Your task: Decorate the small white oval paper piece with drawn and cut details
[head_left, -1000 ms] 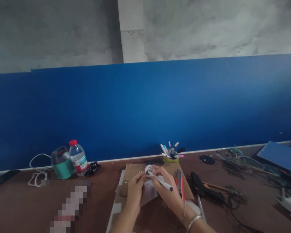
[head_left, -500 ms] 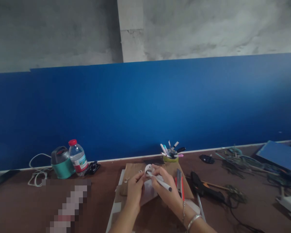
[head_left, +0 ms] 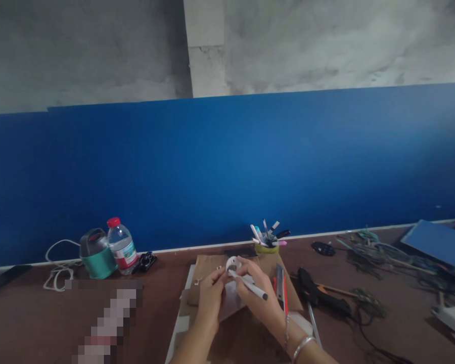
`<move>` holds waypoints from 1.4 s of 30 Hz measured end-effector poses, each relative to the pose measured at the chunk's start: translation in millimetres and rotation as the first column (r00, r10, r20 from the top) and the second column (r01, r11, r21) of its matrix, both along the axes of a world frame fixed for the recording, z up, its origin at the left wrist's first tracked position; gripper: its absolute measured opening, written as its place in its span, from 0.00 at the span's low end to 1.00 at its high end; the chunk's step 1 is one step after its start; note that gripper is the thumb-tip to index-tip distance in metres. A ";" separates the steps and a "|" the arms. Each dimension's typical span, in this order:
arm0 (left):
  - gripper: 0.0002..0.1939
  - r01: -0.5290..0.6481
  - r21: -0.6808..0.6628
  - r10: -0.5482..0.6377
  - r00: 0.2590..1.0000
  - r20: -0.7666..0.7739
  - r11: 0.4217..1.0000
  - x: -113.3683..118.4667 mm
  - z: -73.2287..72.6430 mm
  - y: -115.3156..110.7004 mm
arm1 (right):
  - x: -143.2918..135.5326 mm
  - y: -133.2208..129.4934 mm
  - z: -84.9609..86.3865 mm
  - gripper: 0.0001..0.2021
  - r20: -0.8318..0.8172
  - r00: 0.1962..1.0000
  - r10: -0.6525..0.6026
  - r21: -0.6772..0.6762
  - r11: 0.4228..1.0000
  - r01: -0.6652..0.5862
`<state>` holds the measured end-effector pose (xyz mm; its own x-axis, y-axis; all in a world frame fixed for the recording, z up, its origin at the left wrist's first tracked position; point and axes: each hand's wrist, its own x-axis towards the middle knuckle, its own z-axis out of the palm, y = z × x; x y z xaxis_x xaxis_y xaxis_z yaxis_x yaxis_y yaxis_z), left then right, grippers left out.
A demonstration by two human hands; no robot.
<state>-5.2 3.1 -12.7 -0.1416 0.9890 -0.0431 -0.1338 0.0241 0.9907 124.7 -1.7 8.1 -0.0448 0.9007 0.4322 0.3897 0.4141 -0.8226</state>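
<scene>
From the near side the left forearm (head_left: 195,341) slants far and rightward and the right forearm (head_left: 309,348) far and leftward, with the left hand (head_left: 211,294) and the right hand (head_left: 261,297) close together at the fingertips, backs in view, each curled in a pinching grip.

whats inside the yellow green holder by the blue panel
Several pens or markers stick out of the yellow-green holder, including a black one. Their lower ends, and anything at the bottom, are hidden by its wall.
</scene>
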 end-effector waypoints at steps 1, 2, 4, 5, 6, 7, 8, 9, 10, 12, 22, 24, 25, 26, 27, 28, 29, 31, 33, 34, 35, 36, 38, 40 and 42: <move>0.28 0.007 0.007 -0.007 1.000 -0.004 1.000 -0.3 -0.3 0.1 | 0.2 0.2 -0.9 0.04 0.004 1.000 0.002 0.002 1.000 -0.002; 0.28 0.010 0.009 -0.010 1.000 -0.004 1.000 -0.6 -0.8 0.3 | 0.5 0.5 -1.6 0.04 0.007 1.000 0.005 0.007 1.000 -0.005; 0.28 -0.002 0.003 0.002 1.000 0.005 1.000 -0.9 -1.8 0.8 | 0.9 0.7 -2.2 0.04 0.012 1.000 0.010 0.021 1.000 -0.010; 0.28 -0.012 -0.001 0.012 1.000 0.011 1.000 -0.9 -2.3 0.9 | 1.0 0.7 -2.0 0.04 0.013 1.000 0.010 0.024 1.000 -0.010; 0.28 -0.019 -0.004 0.019 1.000 0.019 1.000 -0.8 -2.5 1.0 | 1.1 0.6 -1.6 0.05 0.011 1.000 0.008 0.023 1.000 -0.009; 0.29 -0.025 -0.004 0.025 0.999 0.028 1.000 -0.6 -2.5 1.0 | 1.1 0.5 -1.0 0.05 0.007 1.000 0.007 0.021 1.000 -0.007; 0.29 -0.028 -0.003 0.028 0.999 0.036 1.000 -0.3 -2.1 0.8 | 1.2 0.3 -0.2 0.05 0.004 1.000 0.008 0.020 1.000 -0.008; 0.29 -0.028 -0.002 0.028 0.999 0.043 1.000 0.0 -1.5 0.5 | 1.2 0.0 0.7 0.05 0.002 1.000 0.010 0.018 1.000 -0.010; 0.29 -0.027 -0.003 0.028 0.998 0.049 1.000 0.3 -0.6 0.1 | 1.3 -0.2 1.6 0.05 0.003 1.000 0.014 0.015 1.000 -0.014; 0.29 -0.027 -0.005 0.027 0.998 0.051 1.000 0.8 1.1 -0.6 | 1.3 -0.6 3.4 0.05 0.004 1.000 0.019 0.011 1.000 -0.019; 0.28 -0.023 -0.010 0.024 0.999 0.025 1.000 -0.4 -2.5 0.5 | 1.5 -1.4 4.1 0.06 0.023 1.000 0.020 0.003 1.000 -0.021; 0.28 -0.028 -0.009 0.028 0.999 0.032 1.000 -0.4 -2.8 0.5 | 1.6 -1.3 3.4 0.06 0.024 0.999 0.023 -0.002 1.000 -0.023; 0.28 -0.027 -0.008 0.027 0.999 0.037 1.000 -0.3 -2.8 0.4 | 1.7 -1.2 3.3 0.06 0.025 0.999 0.024 -0.009 1.000 -0.023; 0.29 -0.026 -0.006 0.026 0.999 0.040 1.000 -0.2 -2.5 0.4 | 1.7 -1.3 3.4 0.06 0.025 0.999 0.025 -0.016 1.000 -0.025; 0.29 -0.024 -0.004 0.024 0.999 0.042 1.000 -0.2 -2.2 0.3 | 1.8 -1.4 3.6 0.06 0.022 0.999 0.024 -0.020 1.000 -0.024; 0.29 -0.019 -0.004 0.019 0.999 0.043 1.000 -0.2 -1.8 0.2 | 1.9 -1.5 4.0 0.06 0.020 0.999 0.026 -0.019 0.999 -0.025; 0.28 -0.013 -0.004 0.013 0.999 0.044 1.000 -0.2 -1.5 0.1 | 2.1 -1.6 4.3 0.06 0.019 0.999 0.026 -0.016 1.000 -0.026; 0.28 -0.013 -0.006 0.014 0.999 0.046 1.000 -0.2 -0.8 -0.4 | 2.5 -1.6 4.8 0.06 0.019 1.000 0.021 -0.005 1.000 -0.021; 0.29 -0.025 -0.014 0.026 0.999 0.045 1.000 0.0 -0.2 -1.0 | 2.9 -1.1 4.6 0.05 0.021 1.000 0.015 -0.002 1.000 -0.014; 0.29 -0.037 -0.019 0.037 0.998 0.043 0.999 0.1 0.0 -1.2 | 3.2 -0.8 4.2 0.05 0.022 1.000 0.014 -0.003 1.000 -0.014; 0.30 -0.047 -0.023 0.047 0.998 0.040 0.999 0.3 0.1 -1.4 | 3.4 -0.5 3.7 0.05 0.023 1.000 0.013 -0.005 1.000 -0.013; 0.30 -0.051 -0.027 0.052 0.998 0.040 0.998 0.5 0.3 -1.4 | 3.5 -0.2 3.0 0.05 0.025 1.000 0.018 -0.008 1.000 -0.018; 0.30 -0.048 -0.027 0.049 0.998 0.042 0.998 0.7 0.5 -1.1 | 3.7 0.2 1.8 0.05 0.027 0.999 0.026 -0.010 1.000 -0.025; 0.31 -0.042 -0.028 0.044 0.998 0.045 0.999 0.5 0.6 -0.2 | 3.6 0.4 1.1 0.06 0.039 0.999 0.025 0.001 1.000 -0.025; 0.31 -0.050 -0.031 0.051 0.997 0.049 0.998 0.1 0.6 0.7 | 3.1 0.5 1.1 0.06 0.071 0.997 0.014 0.028 0.999 -0.016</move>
